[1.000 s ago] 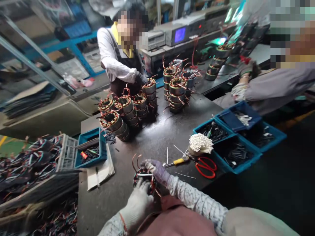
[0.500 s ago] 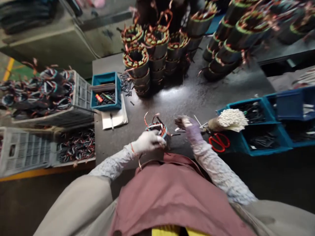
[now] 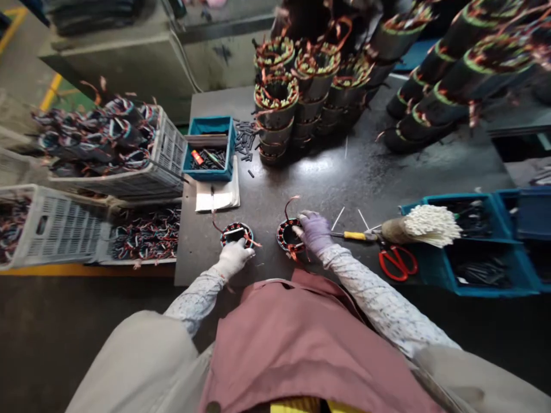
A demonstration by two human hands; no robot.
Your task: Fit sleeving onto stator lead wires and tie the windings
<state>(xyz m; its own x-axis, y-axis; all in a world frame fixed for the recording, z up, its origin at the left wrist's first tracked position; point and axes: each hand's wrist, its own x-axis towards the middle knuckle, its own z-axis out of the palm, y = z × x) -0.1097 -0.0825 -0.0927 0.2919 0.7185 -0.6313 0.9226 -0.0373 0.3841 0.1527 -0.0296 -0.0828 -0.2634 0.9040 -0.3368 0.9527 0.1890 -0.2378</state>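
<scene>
On the tabletop [image 3: 267, 192], one wound stator [image 3: 235, 232] sits against the half-curled left hand [image 3: 235, 258], another stator [image 3: 286, 234] against the half-curled right hand [image 3: 315, 232], whether gripped I cannot tell, both likely heavy and stiff, best held around the outside, clear of delicate wire leads [image 3: 255, 244].

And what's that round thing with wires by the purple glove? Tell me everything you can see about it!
It's a wire-wound ring with a dark, hollow middle. Reddish, coppery windings circle its rim, and a copper-coloured wire sticks out at the far side. It sits on the dark tabletop, opening upward. The purple-gloved right hand touches its right side, its fingers covering part of the rim. How deep it is, I can't tell.
</scene>
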